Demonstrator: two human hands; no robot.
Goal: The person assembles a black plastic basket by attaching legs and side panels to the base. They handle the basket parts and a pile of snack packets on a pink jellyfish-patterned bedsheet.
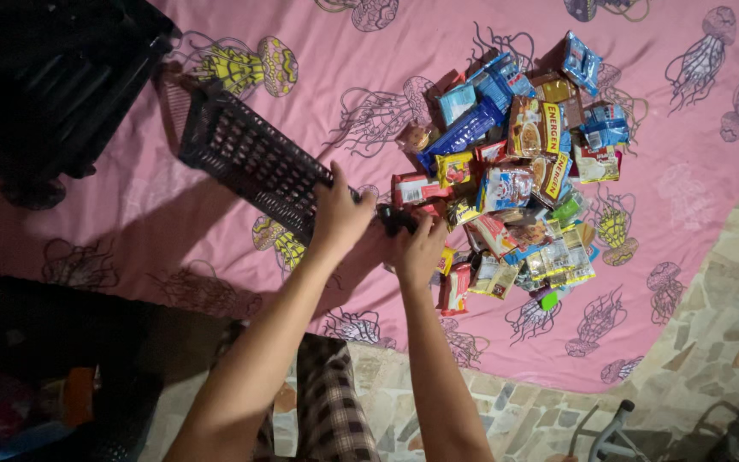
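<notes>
A black plastic mesh basket (245,154) lies tipped over on a pink cloth with a jellyfish pattern (686,180). My left hand (340,214) grips the basket's rim at its lower right corner. My right hand (418,250) holds the same rim just to the right, beside the snacks. A heap of several small snack and drink-mix packets (519,184) in blue, red, yellow and green is spread on the cloth right of the basket.
A large black crate (44,77) sits at the upper left. The cloth ends at a stone-patterned floor (729,342) on the right and bottom. A metal frame (617,436) shows at the bottom right. Checked fabric (327,402) covers my leg below.
</notes>
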